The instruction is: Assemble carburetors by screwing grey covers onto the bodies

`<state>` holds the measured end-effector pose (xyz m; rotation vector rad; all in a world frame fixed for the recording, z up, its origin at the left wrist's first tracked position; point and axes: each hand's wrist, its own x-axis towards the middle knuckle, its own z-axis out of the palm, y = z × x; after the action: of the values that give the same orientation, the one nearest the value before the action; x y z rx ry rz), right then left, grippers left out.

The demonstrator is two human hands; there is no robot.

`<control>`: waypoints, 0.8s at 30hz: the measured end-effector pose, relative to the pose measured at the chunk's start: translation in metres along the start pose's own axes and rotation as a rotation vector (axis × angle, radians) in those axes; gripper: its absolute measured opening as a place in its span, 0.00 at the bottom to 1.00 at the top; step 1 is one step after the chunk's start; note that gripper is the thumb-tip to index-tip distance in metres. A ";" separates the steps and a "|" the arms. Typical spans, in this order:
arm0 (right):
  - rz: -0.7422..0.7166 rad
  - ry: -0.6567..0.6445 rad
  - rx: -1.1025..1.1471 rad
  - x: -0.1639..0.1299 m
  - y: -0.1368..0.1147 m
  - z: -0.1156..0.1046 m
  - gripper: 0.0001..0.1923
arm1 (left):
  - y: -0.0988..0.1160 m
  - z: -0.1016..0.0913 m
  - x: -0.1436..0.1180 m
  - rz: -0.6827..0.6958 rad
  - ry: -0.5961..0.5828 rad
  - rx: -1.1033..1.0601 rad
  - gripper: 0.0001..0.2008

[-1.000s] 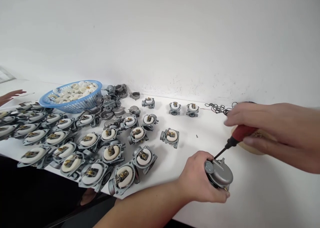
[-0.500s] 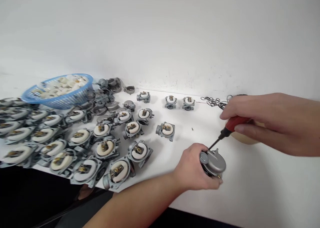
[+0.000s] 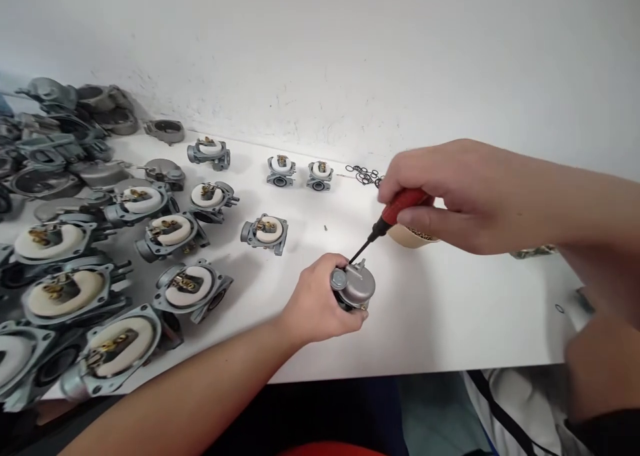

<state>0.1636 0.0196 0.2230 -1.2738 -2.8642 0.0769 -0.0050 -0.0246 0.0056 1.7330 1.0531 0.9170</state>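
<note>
The left hand (image 3: 320, 299) is clamped on a carburetor (image 3: 361, 286) above the front part of the white table (image 3: 475, 316). The carburetor sits at the right end of this hand, between the thumb on the near side and the fingers on the far side. Its grey domed cover faces up, clear of the palm. Whether its underside touches the table cannot be told.

The right hand (image 3: 463, 199) is closed around the red handle of a screwdriver (image 3: 400, 207). This hand is above and to the right of the carburetor, apart from it; the shaft spans the gap, slanting down to the left. The tip meets the far side of the carburetor, just beside the left fingers. Its exact seating is too small to tell.

An open carburetor body (image 3: 265, 231) with a white float lies beyond the left hand. A round tub (image 3: 407, 237) stands below the right hand.
</note>
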 end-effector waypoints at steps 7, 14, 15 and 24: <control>0.062 0.018 0.017 -0.003 0.002 0.003 0.10 | 0.003 0.001 -0.001 -0.012 -0.009 -0.011 0.28; -0.013 0.029 0.010 -0.003 0.001 0.004 0.08 | 0.004 0.000 0.000 -0.007 -0.007 -0.009 0.29; -0.027 0.013 0.035 -0.003 0.000 0.003 0.08 | 0.004 0.000 0.000 -0.006 -0.007 -0.006 0.29; 0.000 0.083 0.054 -0.006 0.000 0.009 0.07 | 0.001 0.000 0.000 -0.038 -0.020 -0.069 0.28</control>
<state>0.1677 0.0146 0.2142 -1.2373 -2.7726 0.0976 -0.0047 -0.0247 0.0068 1.6567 1.0267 0.9004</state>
